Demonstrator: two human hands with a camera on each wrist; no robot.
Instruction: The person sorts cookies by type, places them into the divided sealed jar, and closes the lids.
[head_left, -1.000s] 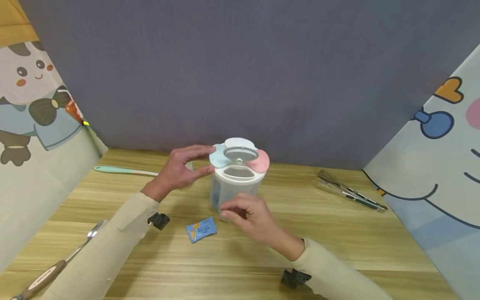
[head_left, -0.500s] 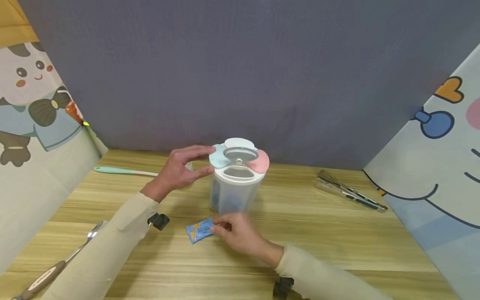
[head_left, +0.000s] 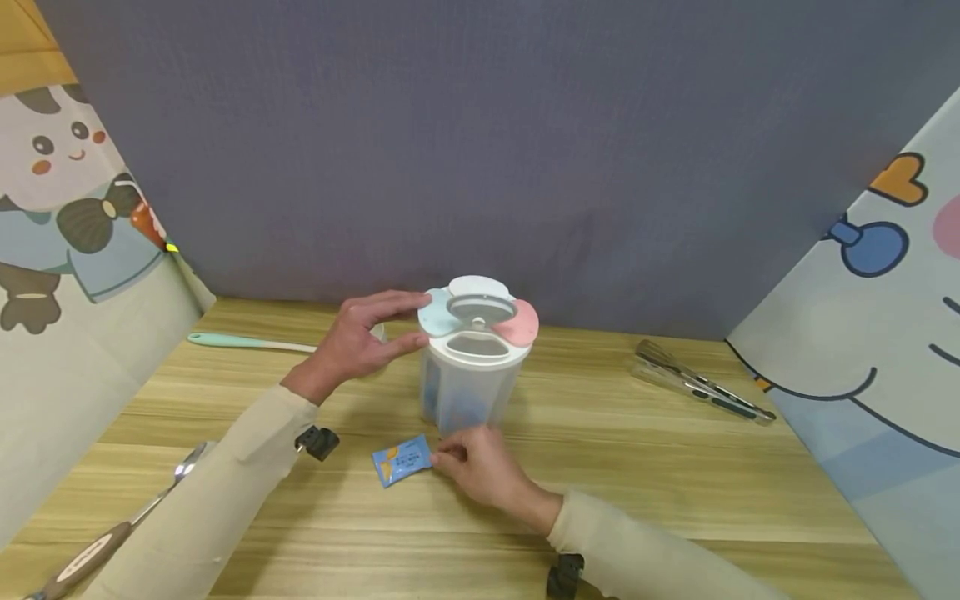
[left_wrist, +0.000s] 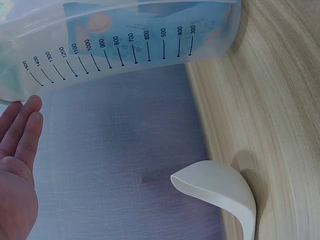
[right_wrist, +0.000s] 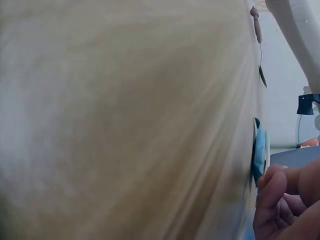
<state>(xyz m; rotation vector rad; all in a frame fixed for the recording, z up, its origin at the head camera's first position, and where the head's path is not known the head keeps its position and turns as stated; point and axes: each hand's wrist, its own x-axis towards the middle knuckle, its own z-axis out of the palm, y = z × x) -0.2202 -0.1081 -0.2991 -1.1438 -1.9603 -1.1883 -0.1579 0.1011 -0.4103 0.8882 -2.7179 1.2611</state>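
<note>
A clear storage container (head_left: 471, 392) with teal, white and pink lid flaps stands upright at mid-table. Printed measuring marks run along its wall in the left wrist view, and blue packaging (left_wrist: 150, 30) shows through it. My left hand (head_left: 362, 333) touches the lid's left edge, thumb and fingers spread and fingers straight in the left wrist view. In front of the container, a small blue packet (head_left: 401, 461) with orange print lies on the table. My right hand (head_left: 483, 467) pinches its right corner between thumb and curled forefinger; its fingertips (right_wrist: 272, 177) meet the packet's edge in the right wrist view.
Behind my left hand lies a white ladle (left_wrist: 220, 187) with a mint handle (head_left: 225, 339). A brown-handled metal utensil (head_left: 93, 550) lies at the left front, partly hidden by my sleeve. Metal tongs (head_left: 701, 383) rest at the right. A grey panel (head_left: 480, 150) stands behind the table.
My right hand has come down from in front of the container to the packet's right corner, which has shifted very slightly. The left hand and container have stayed in place.
</note>
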